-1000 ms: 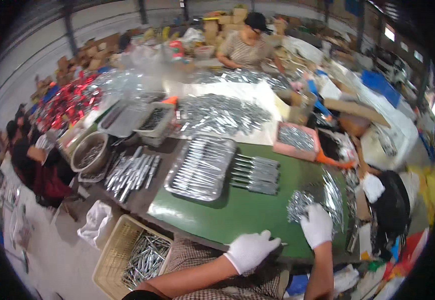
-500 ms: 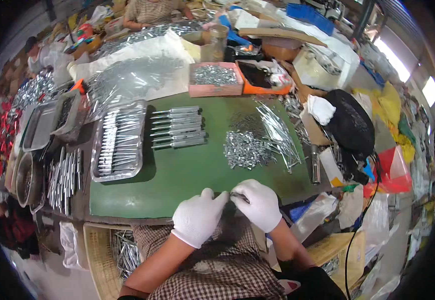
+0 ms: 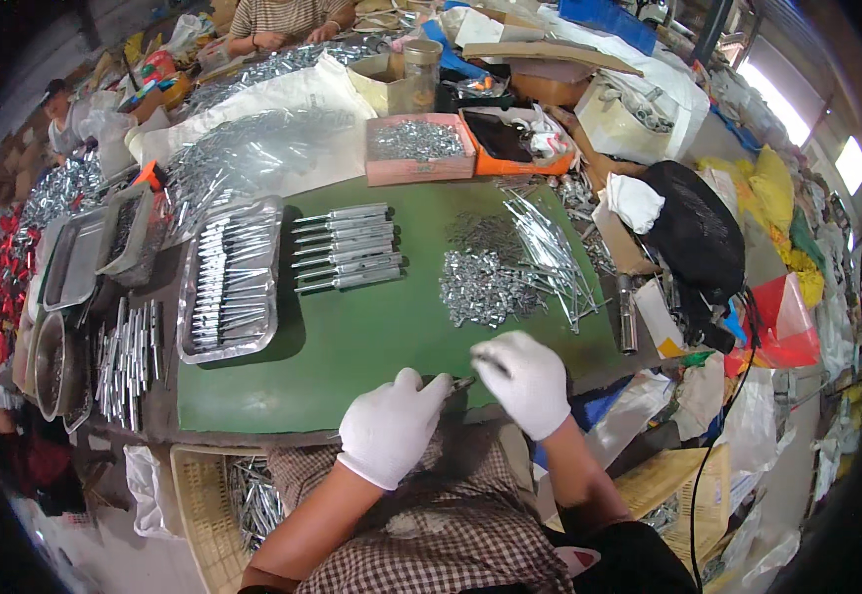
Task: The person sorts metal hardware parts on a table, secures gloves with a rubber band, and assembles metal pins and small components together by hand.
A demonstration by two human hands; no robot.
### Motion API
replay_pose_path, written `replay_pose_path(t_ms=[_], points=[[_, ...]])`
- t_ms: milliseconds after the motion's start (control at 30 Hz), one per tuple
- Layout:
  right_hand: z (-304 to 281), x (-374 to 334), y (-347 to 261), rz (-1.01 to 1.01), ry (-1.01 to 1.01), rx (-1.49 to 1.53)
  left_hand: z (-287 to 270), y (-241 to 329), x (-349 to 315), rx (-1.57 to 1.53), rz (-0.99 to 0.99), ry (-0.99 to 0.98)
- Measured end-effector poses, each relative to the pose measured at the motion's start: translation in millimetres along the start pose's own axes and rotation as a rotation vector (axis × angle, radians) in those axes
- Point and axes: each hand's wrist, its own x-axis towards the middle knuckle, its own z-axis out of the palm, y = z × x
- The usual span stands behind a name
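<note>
My left hand (image 3: 391, 424), in a white glove, is closed near the front edge of the green mat (image 3: 337, 346). A short dark metal piece (image 3: 460, 384) sticks out from between its thumb and fingertips; its kind is too small to tell. Just right of it, my right hand (image 3: 525, 381), also gloved, is raised with its fingers curled together. Whatever they may hold is hidden. Beyond the right hand lie a heap of small silvery metal sleeves (image 3: 485, 287), a patch of tiny dark parts (image 3: 490, 236) and a bundle of long thin metal rods (image 3: 555, 257).
Several metal rod assemblies (image 3: 349, 245) lie in a row mid-mat, beside a metal tray (image 3: 270, 297) of similar ones. Thicker metal tubes (image 3: 129, 361) lie at the left. Across the back stand a pink box (image 3: 421, 170) and an orange tray (image 3: 520, 166). A co-worker (image 3: 292, 22) sits beyond.
My right hand has moved away from the left one, up and to the right. My left hand stays in place with the metal piece. The view has shifted slightly.
</note>
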Motion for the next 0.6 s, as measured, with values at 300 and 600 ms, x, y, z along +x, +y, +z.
replay_pose_path(t_ms=[300,600], points=[[19.0,37.9,5.2,-0.006,-0.036,-0.278,2.5,3.2,-8.7,-0.063,0.007,-0.186],[24.4,39.1,15.2,-0.122,-0.095,-0.315,7.8,-2.9,-12.7,-0.166,-0.027,-0.186]])
